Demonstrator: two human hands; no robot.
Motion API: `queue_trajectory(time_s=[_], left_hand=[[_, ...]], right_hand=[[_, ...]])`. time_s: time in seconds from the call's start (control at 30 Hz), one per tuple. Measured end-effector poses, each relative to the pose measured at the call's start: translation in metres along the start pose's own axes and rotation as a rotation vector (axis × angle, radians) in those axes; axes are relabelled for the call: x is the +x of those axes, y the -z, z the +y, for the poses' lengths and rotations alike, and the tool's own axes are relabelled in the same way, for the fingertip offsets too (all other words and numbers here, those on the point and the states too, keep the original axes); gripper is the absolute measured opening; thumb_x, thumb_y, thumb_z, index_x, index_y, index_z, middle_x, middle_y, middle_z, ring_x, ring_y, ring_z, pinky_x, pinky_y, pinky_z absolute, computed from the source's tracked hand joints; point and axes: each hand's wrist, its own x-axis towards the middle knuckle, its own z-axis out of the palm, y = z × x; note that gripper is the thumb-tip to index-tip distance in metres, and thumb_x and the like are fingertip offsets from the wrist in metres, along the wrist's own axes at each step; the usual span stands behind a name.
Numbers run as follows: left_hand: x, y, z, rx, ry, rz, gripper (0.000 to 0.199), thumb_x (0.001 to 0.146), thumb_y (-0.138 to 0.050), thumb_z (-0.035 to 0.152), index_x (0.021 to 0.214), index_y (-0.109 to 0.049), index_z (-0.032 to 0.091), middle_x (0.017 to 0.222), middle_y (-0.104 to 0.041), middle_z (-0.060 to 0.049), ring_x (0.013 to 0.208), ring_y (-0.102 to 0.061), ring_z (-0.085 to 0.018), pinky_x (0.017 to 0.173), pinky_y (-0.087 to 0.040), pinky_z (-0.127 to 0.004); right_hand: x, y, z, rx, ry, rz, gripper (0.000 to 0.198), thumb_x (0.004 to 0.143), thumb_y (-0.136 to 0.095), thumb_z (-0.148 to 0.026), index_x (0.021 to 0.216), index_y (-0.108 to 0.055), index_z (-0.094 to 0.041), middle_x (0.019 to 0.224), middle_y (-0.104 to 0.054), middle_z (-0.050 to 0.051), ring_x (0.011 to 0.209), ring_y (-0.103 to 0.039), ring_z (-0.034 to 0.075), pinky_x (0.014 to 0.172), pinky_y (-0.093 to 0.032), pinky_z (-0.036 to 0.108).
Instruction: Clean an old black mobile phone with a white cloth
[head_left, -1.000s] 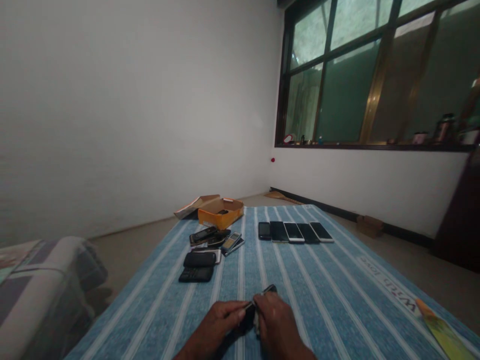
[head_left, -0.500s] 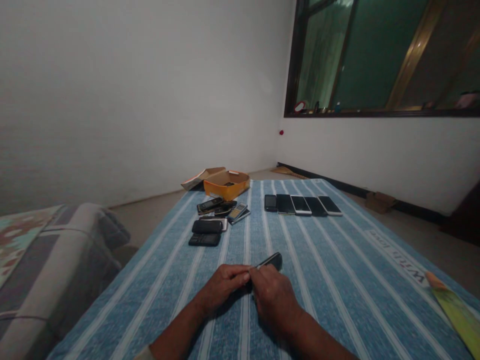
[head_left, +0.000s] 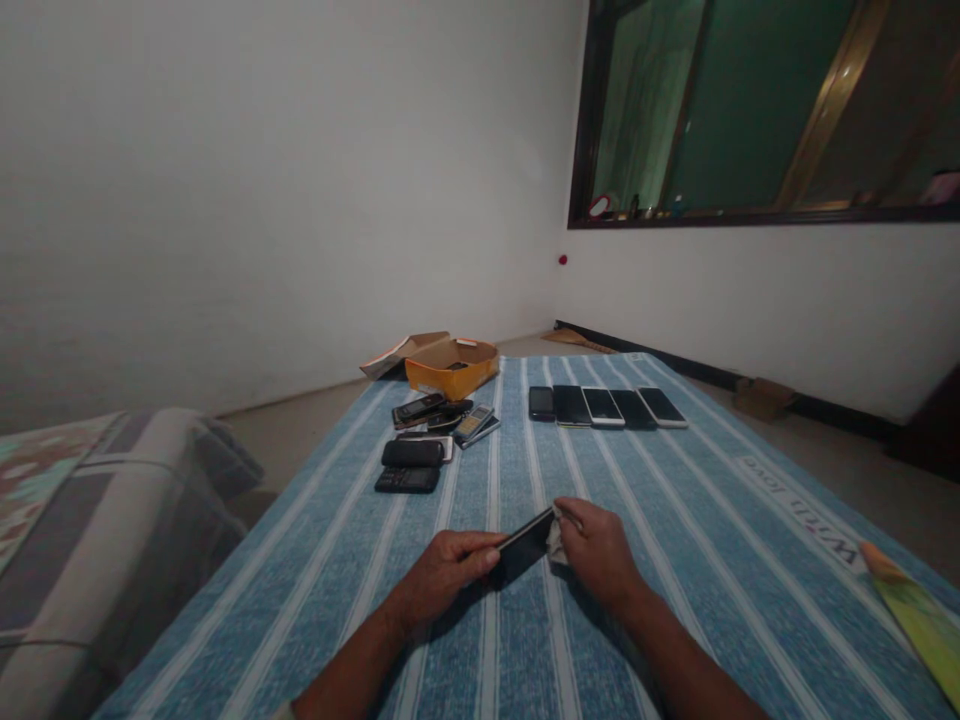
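Observation:
A dark smartphone [head_left: 525,547] is tilted above the striped cloth, its near end held by my left hand [head_left: 450,572] between thumb and fingers. At the phone's far right end, my right hand [head_left: 598,545] pinches a crumpled pale cloth or tissue [head_left: 557,543] against the edge. Beyond my hands to the left lie several older phones in a loose group, among them a black keypad phone [head_left: 408,480] and a black phone [head_left: 412,453] lying face down or blank. Farther off on the right, several smartphones [head_left: 602,407] lie side by side in a row.
An open yellow cardboard box [head_left: 452,376] stands at the far end of the blue striped cloth [head_left: 337,560]. A yellow-green item [head_left: 911,625] lies at the right edge. On the left is a covered bed or seat [head_left: 150,540]. A window [head_left: 750,110] is at upper right.
My right hand has moved right and away along the phone to its far end, bringing the pale cloth and more of the dark screen into sight. My left hand stays nearly in place.

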Motion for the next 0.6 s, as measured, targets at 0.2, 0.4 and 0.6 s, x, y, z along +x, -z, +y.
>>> queue_trajectory(time_s=[0.2,0.4,0.6], left_hand=[[-0.001,0.0,-0.001,0.01,-0.009,0.002,0.051,0.078,-0.069,0.05,0.112,-0.073,0.012,0.078,-0.071,-0.01,0.065,-0.052,-0.016,0.062,-0.037,-0.028],[-0.002,0.0,-0.009,-0.022,0.009,-0.003,0.053,0.082,-0.065,0.05,0.117,-0.07,0.011,0.078,-0.067,-0.01,0.065,-0.05,-0.016,0.06,-0.038,-0.027],[0.003,-0.01,-0.015,0.019,-0.068,0.025,0.049,0.087,-0.061,0.046,0.123,-0.067,0.015,0.088,-0.07,-0.008,0.073,-0.054,-0.018,0.068,-0.041,-0.029]], right_hand=[[0.007,-0.003,0.015,0.494,-0.344,-0.184,0.028,0.07,-0.051,-0.019,0.082,-0.075,-0.013,0.064,-0.068,0.004,0.056,-0.062,0.016,0.055,-0.05,0.028],[0.009,0.0,0.01,0.637,-0.436,-0.219,0.025,0.066,-0.055,-0.022,0.078,-0.074,-0.012,0.06,-0.065,0.003,0.05,-0.058,0.013,0.048,-0.045,0.024],[0.013,0.02,-0.001,0.414,-0.146,-0.023,0.027,0.075,-0.052,-0.025,0.085,-0.076,-0.016,0.078,-0.073,0.007,0.072,-0.067,0.021,0.068,-0.052,0.033]])
